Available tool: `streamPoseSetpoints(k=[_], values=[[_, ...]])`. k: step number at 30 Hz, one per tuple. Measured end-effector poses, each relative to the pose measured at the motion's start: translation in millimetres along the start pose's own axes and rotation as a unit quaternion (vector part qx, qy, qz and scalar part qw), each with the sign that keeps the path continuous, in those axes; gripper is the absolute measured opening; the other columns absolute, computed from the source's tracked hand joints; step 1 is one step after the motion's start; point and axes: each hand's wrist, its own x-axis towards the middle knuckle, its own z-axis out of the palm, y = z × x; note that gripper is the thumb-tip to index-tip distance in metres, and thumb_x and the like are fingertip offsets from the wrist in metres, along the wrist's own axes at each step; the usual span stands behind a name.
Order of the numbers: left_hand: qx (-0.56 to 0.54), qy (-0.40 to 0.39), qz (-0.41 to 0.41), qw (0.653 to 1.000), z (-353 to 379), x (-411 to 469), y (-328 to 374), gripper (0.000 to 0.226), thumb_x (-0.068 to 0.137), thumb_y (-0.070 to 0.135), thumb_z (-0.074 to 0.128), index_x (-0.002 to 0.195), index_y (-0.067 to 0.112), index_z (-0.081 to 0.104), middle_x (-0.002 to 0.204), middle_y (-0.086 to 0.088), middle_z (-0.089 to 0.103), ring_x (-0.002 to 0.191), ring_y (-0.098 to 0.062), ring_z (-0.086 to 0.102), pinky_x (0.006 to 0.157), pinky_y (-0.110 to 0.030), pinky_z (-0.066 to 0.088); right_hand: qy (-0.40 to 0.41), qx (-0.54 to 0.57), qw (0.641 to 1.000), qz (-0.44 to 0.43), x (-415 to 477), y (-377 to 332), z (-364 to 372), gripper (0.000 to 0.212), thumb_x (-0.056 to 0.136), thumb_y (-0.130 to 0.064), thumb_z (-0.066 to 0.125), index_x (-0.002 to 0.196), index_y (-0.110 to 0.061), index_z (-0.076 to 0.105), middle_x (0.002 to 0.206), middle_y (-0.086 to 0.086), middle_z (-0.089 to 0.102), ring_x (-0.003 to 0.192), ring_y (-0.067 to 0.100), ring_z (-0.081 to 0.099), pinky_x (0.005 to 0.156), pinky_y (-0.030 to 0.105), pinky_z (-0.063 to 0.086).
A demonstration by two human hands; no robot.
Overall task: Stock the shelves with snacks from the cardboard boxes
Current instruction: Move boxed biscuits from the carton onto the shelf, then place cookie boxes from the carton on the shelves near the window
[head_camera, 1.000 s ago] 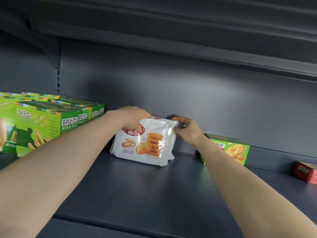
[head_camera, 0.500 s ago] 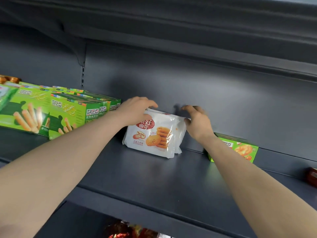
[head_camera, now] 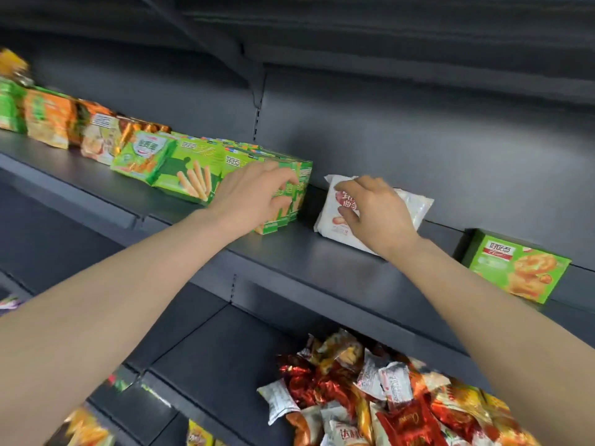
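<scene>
A white cookie bag (head_camera: 413, 204) stands upright on the dark grey shelf (head_camera: 322, 268), leaning against the back wall. My right hand (head_camera: 376, 214) hovers in front of it with loosely curved fingers and covers most of its face; I cannot tell if the fingers touch it. My left hand (head_camera: 254, 194) is to the bag's left, relaxed and holding nothing, in front of a row of green biscuit-stick boxes (head_camera: 193, 169). No cardboard box is in view.
A green pastry box (head_camera: 515, 272) stands to the right on the same shelf. Orange and green snack packs (head_camera: 48, 120) line the shelf's left end. The shelf below holds a loose pile of wrapped snacks (head_camera: 370, 397). Another shelf hangs overhead.
Both hands have come off the cookie bag and drawn back. My left hand moved left in front of the green boxes. The view tipped down, showing the lower shelf.
</scene>
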Motion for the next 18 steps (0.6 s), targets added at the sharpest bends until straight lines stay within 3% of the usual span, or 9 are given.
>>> streamPoseSetpoints(k=[9, 18], values=[[0.099, -0.006, -0.053, 0.994, -132, -184, -168, 0.031, 0.089, 0.03, 0.07, 0.119, 0.025, 0.063, 0.104, 0.002, 0.065, 0.101, -0.027, 0.059, 0.074, -0.044, 0.053, 0.028, 0.089, 0.989, -0.114, 44, -260, 40, 0.037, 0.08, -0.016, 0.075, 0.117, -0.011, 0.069, 0.104, 0.013, 0.068, 0.097, 0.04, 0.061, 0.08, 0.044, 0.052], [0.21, -0.067, -0.186, 0.957, -272, -378, -346, 0.032, 0.086, 0.028, 0.073, 0.116, 0.023, 0.065, 0.1, -0.001, 0.066, 0.096, -0.028, 0.061, 0.072, -0.043, 0.054, -0.002, 0.226, 0.949, -0.222, 91, -554, 111, 0.036, 0.087, -0.019, 0.071, 0.122, -0.013, 0.066, 0.107, 0.011, 0.067, 0.097, 0.037, 0.059, 0.077, 0.045, 0.053]])
